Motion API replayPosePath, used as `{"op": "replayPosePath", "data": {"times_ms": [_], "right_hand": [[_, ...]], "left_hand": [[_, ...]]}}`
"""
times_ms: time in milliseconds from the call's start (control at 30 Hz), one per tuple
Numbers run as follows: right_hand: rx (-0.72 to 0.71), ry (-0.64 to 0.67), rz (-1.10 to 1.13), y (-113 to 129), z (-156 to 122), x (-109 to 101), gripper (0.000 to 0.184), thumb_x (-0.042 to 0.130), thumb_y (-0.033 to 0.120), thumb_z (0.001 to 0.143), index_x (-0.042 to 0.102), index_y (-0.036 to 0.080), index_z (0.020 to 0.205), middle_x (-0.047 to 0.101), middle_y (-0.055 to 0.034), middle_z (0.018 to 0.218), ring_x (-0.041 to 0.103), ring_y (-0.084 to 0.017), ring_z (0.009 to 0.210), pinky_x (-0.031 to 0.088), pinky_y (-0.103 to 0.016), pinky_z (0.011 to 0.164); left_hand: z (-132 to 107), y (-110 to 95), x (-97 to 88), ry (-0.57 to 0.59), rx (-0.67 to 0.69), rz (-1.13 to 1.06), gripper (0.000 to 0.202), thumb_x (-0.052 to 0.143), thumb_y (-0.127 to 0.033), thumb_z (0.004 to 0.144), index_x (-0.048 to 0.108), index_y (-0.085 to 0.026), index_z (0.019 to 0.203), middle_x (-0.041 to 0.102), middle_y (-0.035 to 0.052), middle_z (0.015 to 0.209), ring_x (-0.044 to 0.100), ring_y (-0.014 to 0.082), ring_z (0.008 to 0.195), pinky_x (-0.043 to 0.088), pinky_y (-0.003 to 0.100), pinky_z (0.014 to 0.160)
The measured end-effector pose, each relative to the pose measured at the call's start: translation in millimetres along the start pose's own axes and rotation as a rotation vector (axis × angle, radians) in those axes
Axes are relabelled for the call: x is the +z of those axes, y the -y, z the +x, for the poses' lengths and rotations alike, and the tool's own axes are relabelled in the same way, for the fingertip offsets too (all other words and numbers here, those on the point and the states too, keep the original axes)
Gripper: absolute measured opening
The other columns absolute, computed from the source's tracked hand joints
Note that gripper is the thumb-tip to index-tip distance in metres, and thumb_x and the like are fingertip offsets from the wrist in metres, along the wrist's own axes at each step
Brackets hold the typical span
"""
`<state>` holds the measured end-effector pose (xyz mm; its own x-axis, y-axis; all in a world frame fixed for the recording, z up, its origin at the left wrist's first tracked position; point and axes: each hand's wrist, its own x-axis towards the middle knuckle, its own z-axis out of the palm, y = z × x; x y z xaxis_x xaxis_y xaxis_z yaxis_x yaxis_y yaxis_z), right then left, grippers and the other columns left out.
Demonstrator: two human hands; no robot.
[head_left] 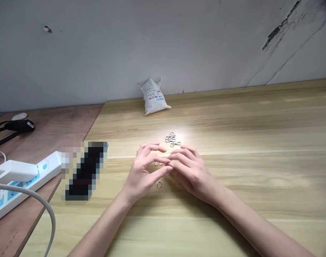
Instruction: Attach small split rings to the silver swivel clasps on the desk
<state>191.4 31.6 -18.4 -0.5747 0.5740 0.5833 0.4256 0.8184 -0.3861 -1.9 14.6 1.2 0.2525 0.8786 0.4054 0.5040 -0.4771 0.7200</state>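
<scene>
My left hand and my right hand meet over the wooden table, fingertips touching. Thumb and index finger of the left hand pinch a tiny shiny metal piece, and the right fingers close on it from the other side. Its kind is hidden by the fingertips. Under the left fingers lie two small metal rings, partly covered. Another metal ring rests by itself, nearer me, below the left thumb. Just beyond the hands is a small pile of silver swivel clasps, with one clasp at its near edge.
A white plastic packet with a printed label stands near the wall. To the left are a blurred-out dark phone-like object, a white power strip with a plugged-in charger, a grey cable and a black plug.
</scene>
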Motion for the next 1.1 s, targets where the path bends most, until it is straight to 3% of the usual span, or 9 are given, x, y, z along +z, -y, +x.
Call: {"op": "replayPosePath", "data": {"times_ms": [200, 500, 633, 733, 800, 867, 967, 1100], "right_hand": [[0.034, -0.035, 0.069, 2, 1, -2, 0.013, 0.049, 0.012, 0.095, 0.06, 0.018, 0.096, 0.066, -0.0061, 0.093, 0.056, -0.02, 0.096, 0.04, -0.039, 0.092], [0.127, 0.048, 0.233, 0, -1, 1, 0.021, 0.043, 0.016, 0.098, 0.053, 0.018, 0.08, 0.059, -0.0034, 0.082, 0.05, -0.017, 0.086, 0.037, -0.039, 0.092], [0.17, 0.04, 0.3, 1, -1, 1, 0.024, 0.044, 0.018, 0.099, 0.053, 0.019, 0.077, 0.059, -0.0016, 0.077, 0.05, -0.015, 0.078, 0.037, -0.038, 0.09], [0.195, 0.02, 0.294, -3, 0, -2, 0.026, 0.047, 0.021, 0.098, 0.054, 0.018, 0.073, 0.059, -0.0008, 0.073, 0.051, -0.015, 0.078, 0.036, -0.038, 0.091], [0.208, 0.009, 0.227, -8, 0, -3, 0.026, 0.048, 0.021, 0.098, 0.057, 0.018, 0.073, 0.059, -0.001, 0.073, 0.052, -0.016, 0.08, 0.036, -0.038, 0.092], [0.218, 0.016, 0.126, -13, -2, -3, 0.024, 0.05, 0.022, 0.097, 0.061, 0.018, 0.076, 0.06, -0.0016, 0.074, 0.052, -0.016, 0.081, 0.036, -0.038, 0.091], [0.216, 0.045, -0.018, -19, -4, -1, 0.021, 0.051, 0.023, 0.096, 0.066, 0.018, 0.082, 0.062, -0.0031, 0.078, 0.052, -0.018, 0.082, 0.035, -0.039, 0.092], [0.192, 0.059, -0.098, -23, -4, -5, 0.021, 0.052, 0.025, 0.096, 0.069, 0.019, 0.086, 0.064, -0.0039, 0.081, 0.053, -0.019, 0.084, 0.035, -0.038, 0.093]], "left_hand": [[3, 1, -7.5, 0.026, 0.052, -0.015, 0.004, 0.071, -0.02, 0.083, 0.071, -0.024, 0.082, 0.065, 0.0042, 0.109, 0.053, 0.0218, 0.119, 0.044, 0.042, 0.101], [2, 2, 1.3, 0.032, 0.381, 0.535, 0.015, 0.063, -0.008, 0.083, 0.064, -0.02, 0.075, 0.071, 0.0013, 0.107, 0.059, 0.022, 0.116, 0.034, 0.047, 0.109], [1, -3, 5.6, -0.025, 0.431, 0.62, 0.016, 0.061, -0.007, 0.084, 0.063, -0.02, 0.075, 0.071, 0.0015, 0.105, 0.059, 0.0214, 0.116, 0.032, 0.046, 0.111], [4, 0, 0.4, -0.04, 0.373, 0.62, 0.01, 0.065, -0.016, 0.086, 0.067, -0.021, 0.078, 0.069, 0.0047, 0.109, 0.057, 0.0244, 0.116, 0.037, 0.047, 0.105], [7, 6, -8.5, 0.025, 0.292, 0.591, 0.005, 0.066, -0.024, 0.087, 0.07, -0.022, 0.087, 0.065, 0.0078, 0.117, 0.054, 0.0266, 0.116, 0.043, 0.044, 0.096], [8, 13, -20.2, 0.115, 0.242, 0.553, 0.013, 0.065, -0.028, 0.088, 0.071, -0.023, 0.098, 0.063, 0.0087, 0.115, 0.057, 0.0243, 0.105, 0.048, 0.04, 0.086], [9, 20, -35.7, 0.269, 0.156, 0.482, 0.013, 0.061, -0.029, 0.09, 0.071, -0.022, 0.095, 0.064, 0.0057, 0.094, 0.057, 0.0183, 0.084, 0.047, 0.032, 0.072], [7, 20, -40.6, 0.446, 0.069, 0.423, 0.013, 0.062, -0.03, 0.09, 0.071, -0.022, 0.094, 0.062, 0.0027, 0.087, 0.057, 0.0143, 0.078, 0.044, 0.027, 0.066]]}}
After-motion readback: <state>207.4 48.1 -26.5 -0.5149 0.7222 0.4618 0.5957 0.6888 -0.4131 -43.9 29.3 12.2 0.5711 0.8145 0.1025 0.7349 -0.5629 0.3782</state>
